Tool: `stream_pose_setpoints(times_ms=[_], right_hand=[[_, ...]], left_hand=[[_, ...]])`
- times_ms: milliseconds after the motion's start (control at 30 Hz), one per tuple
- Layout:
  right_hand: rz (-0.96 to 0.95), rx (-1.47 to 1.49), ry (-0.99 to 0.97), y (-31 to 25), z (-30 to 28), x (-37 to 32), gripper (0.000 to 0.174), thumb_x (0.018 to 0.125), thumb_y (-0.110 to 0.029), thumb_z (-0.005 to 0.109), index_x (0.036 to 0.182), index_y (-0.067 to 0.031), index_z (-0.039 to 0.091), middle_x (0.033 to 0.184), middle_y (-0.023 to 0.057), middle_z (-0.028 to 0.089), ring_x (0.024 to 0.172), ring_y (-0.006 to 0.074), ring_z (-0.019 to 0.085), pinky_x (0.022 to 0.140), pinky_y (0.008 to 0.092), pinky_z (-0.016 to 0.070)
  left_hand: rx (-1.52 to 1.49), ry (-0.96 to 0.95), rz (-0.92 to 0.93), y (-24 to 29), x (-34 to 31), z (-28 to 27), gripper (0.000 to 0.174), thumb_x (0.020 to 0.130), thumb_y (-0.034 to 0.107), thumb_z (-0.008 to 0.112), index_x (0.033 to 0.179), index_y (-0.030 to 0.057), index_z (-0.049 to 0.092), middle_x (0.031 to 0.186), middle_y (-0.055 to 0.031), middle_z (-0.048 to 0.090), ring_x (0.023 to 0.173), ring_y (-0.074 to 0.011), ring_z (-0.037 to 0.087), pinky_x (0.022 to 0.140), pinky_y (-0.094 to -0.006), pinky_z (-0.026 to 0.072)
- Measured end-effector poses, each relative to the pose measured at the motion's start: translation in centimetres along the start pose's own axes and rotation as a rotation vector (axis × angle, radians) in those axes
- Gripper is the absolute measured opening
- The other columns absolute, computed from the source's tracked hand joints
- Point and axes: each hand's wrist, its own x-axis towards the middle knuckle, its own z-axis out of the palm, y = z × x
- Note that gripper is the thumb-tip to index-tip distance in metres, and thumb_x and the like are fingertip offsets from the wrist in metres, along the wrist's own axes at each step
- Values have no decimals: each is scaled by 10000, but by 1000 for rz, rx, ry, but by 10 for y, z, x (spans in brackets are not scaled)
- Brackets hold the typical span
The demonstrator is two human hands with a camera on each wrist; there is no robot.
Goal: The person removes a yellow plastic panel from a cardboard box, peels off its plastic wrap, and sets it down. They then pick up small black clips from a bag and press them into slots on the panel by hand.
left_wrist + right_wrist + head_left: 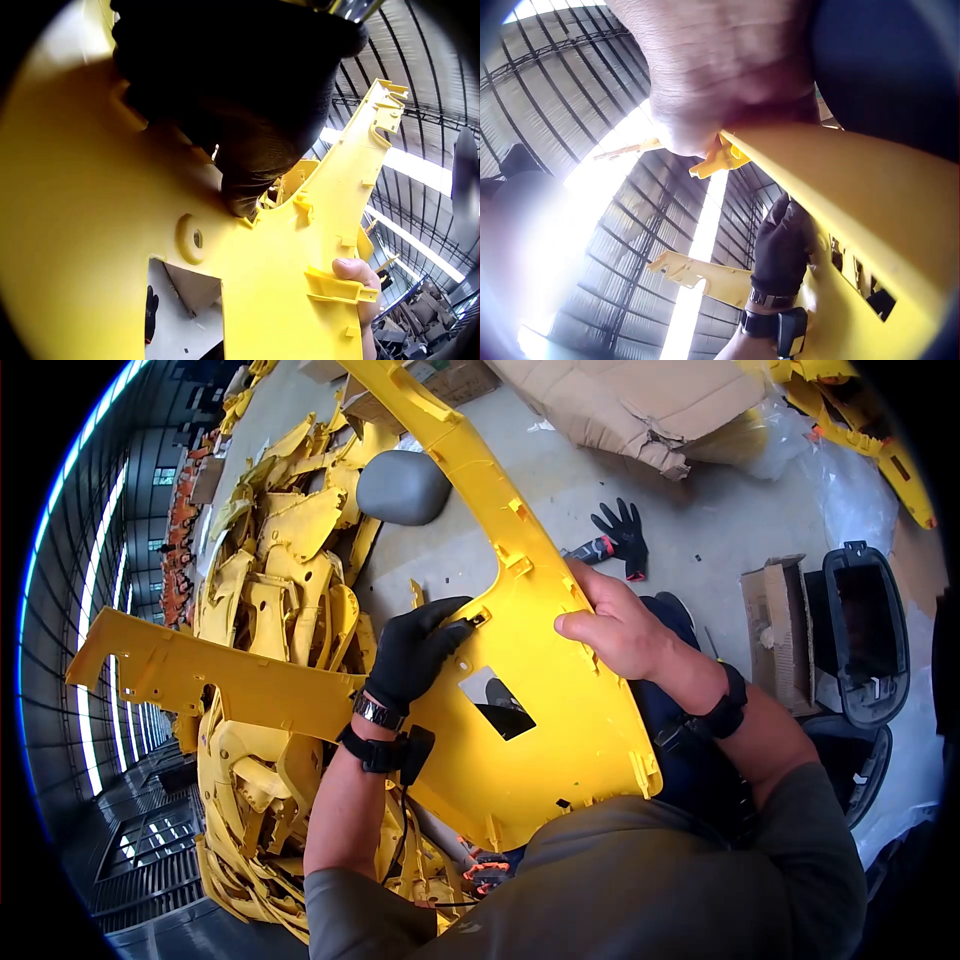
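A large yellow plastic panel (580,710) with two long arms and a rectangular cut-out lies across the person's front in the head view. The left hand (412,650), in a black glove, grips the panel's curved inner edge, its thumb and fingertip beside a small dark clip (479,619). In the left wrist view the gloved thumb (244,184) presses at that edge, and the glove hides part of it. Bare, the right hand (622,622) holds the opposite edge, thumb on the near face. Its other fingers are hidden behind the panel in the head view.
A heap of yellow plastic parts (270,600) lies at the left. On the floor ahead are a grey rounded piece (403,487), a black glove (627,536) and a tool (588,551). Cardboard (630,405), an open carton (778,630) and dark housings (868,640) stand farther right.
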Motion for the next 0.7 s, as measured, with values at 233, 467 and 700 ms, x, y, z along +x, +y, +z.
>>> stream_pose_setpoints(times_ms=[233, 467, 700], right_hand=[[25, 34, -7, -1, 3, 1, 520, 870, -64, 490, 1383, 10, 452, 1144, 107, 605, 1015, 163, 606, 907, 309, 494], [19, 57, 6, 7, 2, 5, 511, 865, -67, 491, 1368, 17, 457, 1102, 97, 612, 962, 152, 608, 870, 295, 500], [40, -32, 10, 5, 1, 5, 516, 869, -80, 497, 1374, 15, 449, 1087, 105, 615, 937, 153, 612, 839, 295, 507]], left_hand=[[36, -32, -74, -12, 0, -3, 246, 922, 121, 668, 1146, 23, 697, 955, -63, 721, 842, -114, 637, 787, -267, 503], [52, -32, 98, -3, 9, -3, 262, 924, 98, 653, 1171, 14, 682, 1006, -70, 711, 899, -111, 630, 826, -268, 510], [-208, -128, -124, -6, 17, -6, 265, 926, 74, 648, 1171, -22, 675, 1020, -40, 706, 902, -100, 622, 833, -267, 510]])
